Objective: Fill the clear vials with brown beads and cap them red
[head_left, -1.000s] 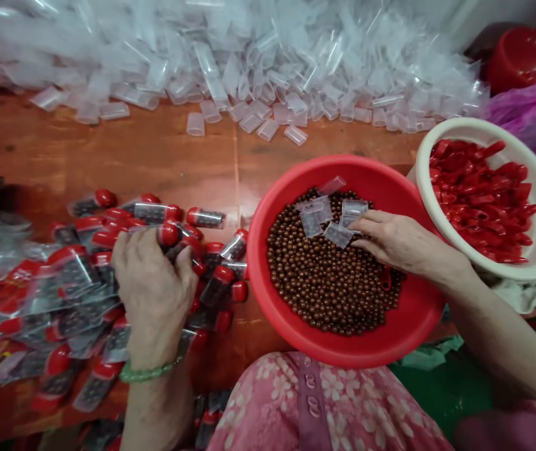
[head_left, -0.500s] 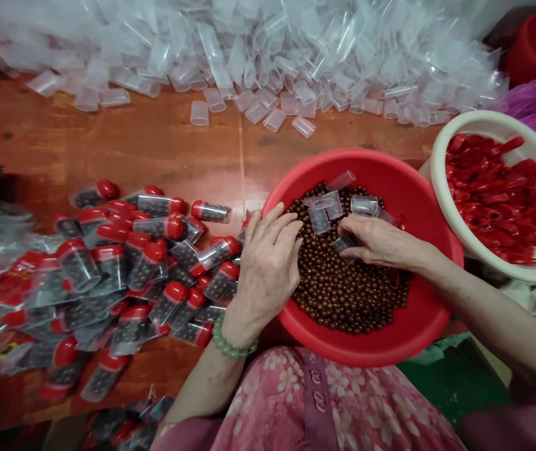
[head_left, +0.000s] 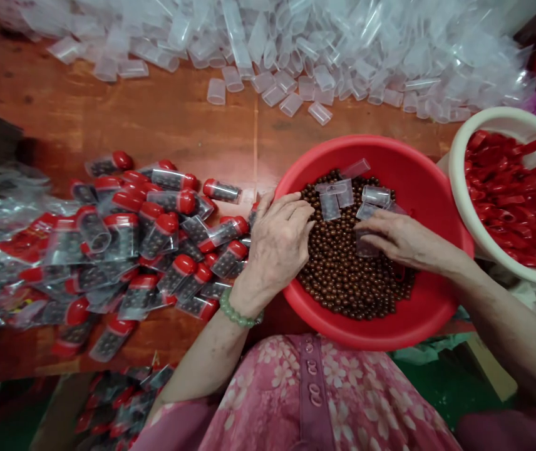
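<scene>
A red basin point(head_left: 418, 169) in front of me holds a bed of small brown beads point(head_left: 343, 275) with a few empty clear plastic tubes point(head_left: 338, 194) lying on top. My left hand point(head_left: 280, 241) rests on the basin's left rim, fingers stretched over the beads and holding nothing. My right hand point(head_left: 399, 238) lies on the beads with its fingers curled round a clear tube point(head_left: 366, 241). To the left on the wooden table point(head_left: 155, 125) lies a pile of bead-filled tubes with red caps point(head_left: 164, 225).
A white bowl point(head_left: 465, 207) of red caps point(head_left: 516, 194) stands at the right. A big heap of empty clear tubes point(head_left: 296, 44) covers the table's far side. Crinkled packets point(head_left: 19, 250) lie at the left. My pink flowered clothing point(head_left: 315, 401) fills the bottom.
My left hand left the capped tubes and moved right onto the basin's rim. My right hand took hold of a clear tube on the beads. The view shifted a little.
</scene>
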